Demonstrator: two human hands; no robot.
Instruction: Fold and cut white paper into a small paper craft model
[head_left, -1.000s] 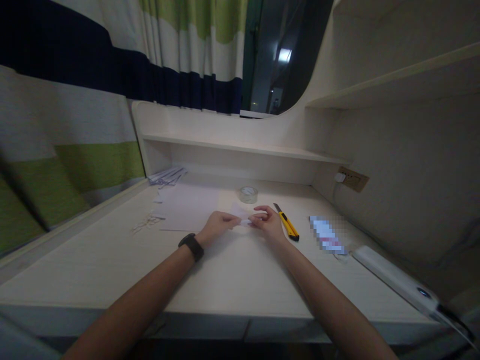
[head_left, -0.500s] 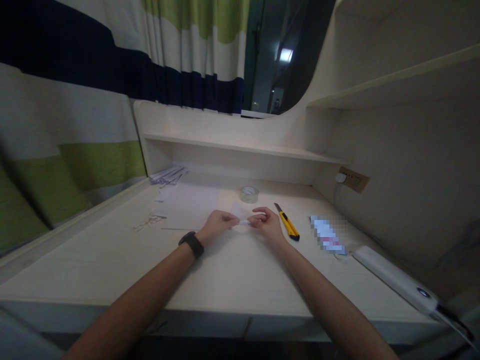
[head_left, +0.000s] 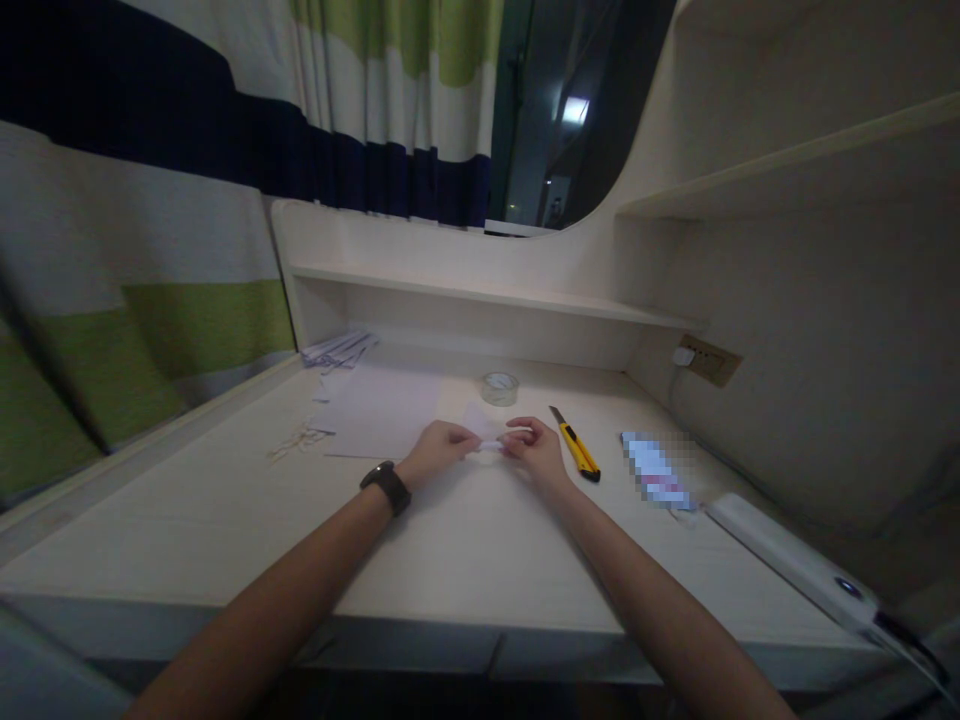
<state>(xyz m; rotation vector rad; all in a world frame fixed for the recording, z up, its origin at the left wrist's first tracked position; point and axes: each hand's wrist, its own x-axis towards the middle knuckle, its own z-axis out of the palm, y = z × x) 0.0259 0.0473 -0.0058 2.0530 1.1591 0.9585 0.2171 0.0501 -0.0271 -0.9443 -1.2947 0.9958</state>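
Observation:
A small piece of white paper [head_left: 491, 446] is stretched between my two hands, its near edge narrow as though rolled or folded. My left hand [head_left: 442, 447], with a dark watch on the wrist, pinches the paper's left end. At the other end, my right hand [head_left: 536, 455] grips it between thumb and fingertips, the index finger raised. Behind the hands stands a roll of clear tape [head_left: 499, 389]. A yellow utility knife [head_left: 576, 448] lies right of my right hand, blade out. White sheets [head_left: 382, 405] lie flat behind my left hand.
Folded paper strips [head_left: 341, 348] are piled at the desk's back left, with loose string [head_left: 300, 440] nearer. On the right lie a blurred-out phone [head_left: 656, 470] and a long white power strip [head_left: 791, 560]. A shelf [head_left: 480, 294] runs along the back.
Both hands keep their hold on the paper. The part standing up behind the fingers looks slightly lower, and the view has shifted a little.

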